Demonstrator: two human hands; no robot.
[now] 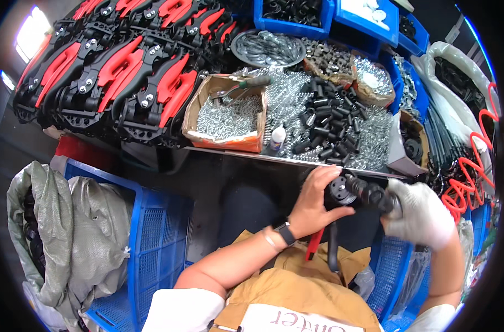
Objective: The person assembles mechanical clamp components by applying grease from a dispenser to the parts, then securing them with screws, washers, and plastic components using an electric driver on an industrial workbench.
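Observation:
My left hand (pixel 313 202), bare and with a dark band at the wrist, is closed around the head of a red-and-black hand tool. Its round black disc with small holes (pixel 339 191) shows between fingers and thumb. A red handle (pixel 315 244) and a black handle (pixel 333 249) hang below. My right hand (pixel 421 214), in a white glove, grips a dark cylindrical tool (pixel 371 195) whose front end reaches the disc. The glove hides much of this tool, and its exact kind is unclear. Both hands are just in front of the table edge, above my lap.
Rows of red-and-black hand tools (pixel 119 69) fill the table's left. A carton of small metal parts (pixel 224 119), a small white bottle (pixel 277 137) and black tubes (pixel 332 116) lie along its front. A red coiled hose (pixel 457 188) hangs right; a blue crate (pixel 158 232) stands left.

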